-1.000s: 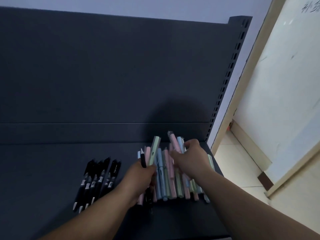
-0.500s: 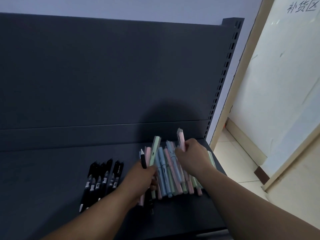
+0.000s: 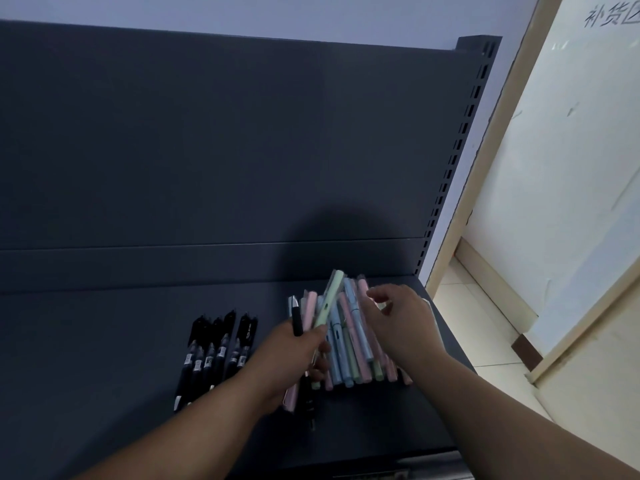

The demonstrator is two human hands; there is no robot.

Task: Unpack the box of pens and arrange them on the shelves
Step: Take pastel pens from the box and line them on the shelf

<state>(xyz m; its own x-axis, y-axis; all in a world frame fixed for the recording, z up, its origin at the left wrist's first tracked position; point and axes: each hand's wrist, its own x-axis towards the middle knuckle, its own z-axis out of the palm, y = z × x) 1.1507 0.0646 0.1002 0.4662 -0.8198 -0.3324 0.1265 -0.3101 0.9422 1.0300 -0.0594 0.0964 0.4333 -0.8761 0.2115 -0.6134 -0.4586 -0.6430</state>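
On the flat board of the dark grey metal shelf (image 3: 104, 341), near its right end, a loose heap of pastel plastic pens (image 3: 353, 344) in pink, blue and green is laid, the pens roughly side by side and overlapping, their far ends pointed toward the shelf's back panel (image 3: 207, 150). The left hand (image 3: 294, 355) is placed at the near left edge of this heap, with its fingers curled round two pens: a pale green pen (image 3: 327, 303), tilted up and to the right over the heap, and a slim black pen with a silver tip (image 3: 297, 318), held nearly upright just beside it. A pink pen (image 3: 291, 396) shows below this hand; whether it is gripped or lies on the board cannot be told. The right hand (image 3: 401, 323) is held over the right part of the heap, its fingers loosely bent and spread, with nothing seen gripped; contact with the pens beneath cannot be judged. To the left of the left forearm, apart from the heap, a row of black pens with pale labels (image 3: 214, 351) is set out side by side on the board. At the right end of the shelf a slotted dark upright (image 3: 460, 150) is seen, with a pale tiled floor (image 3: 485, 323) beyond it.
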